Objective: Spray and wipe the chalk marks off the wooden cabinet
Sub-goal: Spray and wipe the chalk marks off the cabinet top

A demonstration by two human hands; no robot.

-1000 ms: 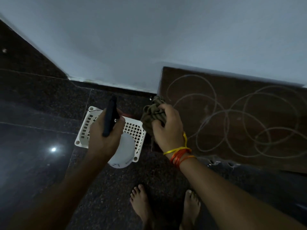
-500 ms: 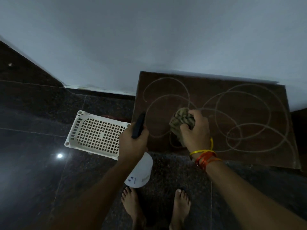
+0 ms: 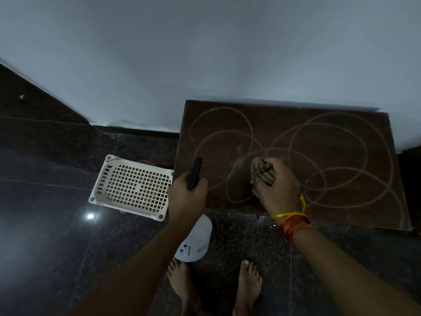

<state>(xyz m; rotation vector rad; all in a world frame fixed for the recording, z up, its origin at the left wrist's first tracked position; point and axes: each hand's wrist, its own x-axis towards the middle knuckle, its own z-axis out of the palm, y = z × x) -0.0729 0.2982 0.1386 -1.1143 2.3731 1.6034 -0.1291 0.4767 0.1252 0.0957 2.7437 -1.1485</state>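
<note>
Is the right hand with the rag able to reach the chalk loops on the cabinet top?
Probably yes. The right hand grips the rag right above the chalk loops on the wooden cabinet, with nothing between them.

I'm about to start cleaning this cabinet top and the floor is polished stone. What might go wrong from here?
1. Spray from the bottle in the left hand may drift past the cabinet edge onto the glossy floor, slippery for bare feet.
2. The bunched cloth in the right hand may just smear the chalk loops.
3. The basket beside the cabinet might catch overspray.
</note>
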